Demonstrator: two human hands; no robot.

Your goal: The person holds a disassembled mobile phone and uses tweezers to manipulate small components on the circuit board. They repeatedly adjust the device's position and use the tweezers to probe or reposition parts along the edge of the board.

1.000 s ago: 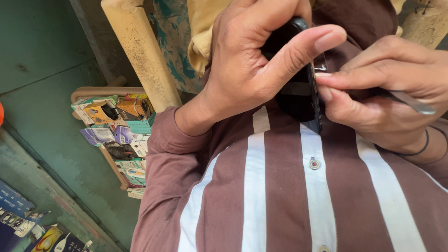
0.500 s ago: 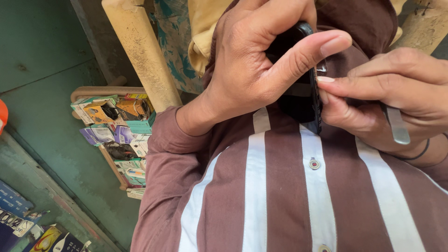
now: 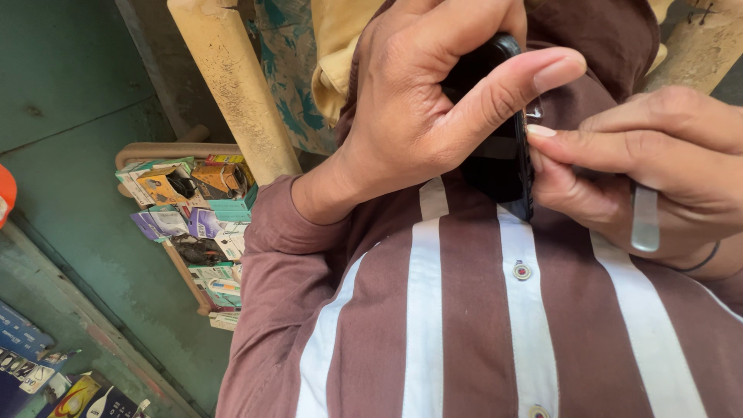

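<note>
Left hand (image 3: 433,116) still grasps the black phone (image 3: 507,155) at upper centre; right hand (image 3: 658,166) still pinches its edge, its clear strip (image 3: 644,217) now upright.

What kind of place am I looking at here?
Probably a small phone repair or accessory stall. The left hand grips a black phone while the right hand picks at its edge, and a rack of packaged accessories stands against the green wall.

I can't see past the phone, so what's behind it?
Behind the black phone is the striped maroon shirt. The left hand and right hand cover most of it; its screen side isn't visible.
</note>
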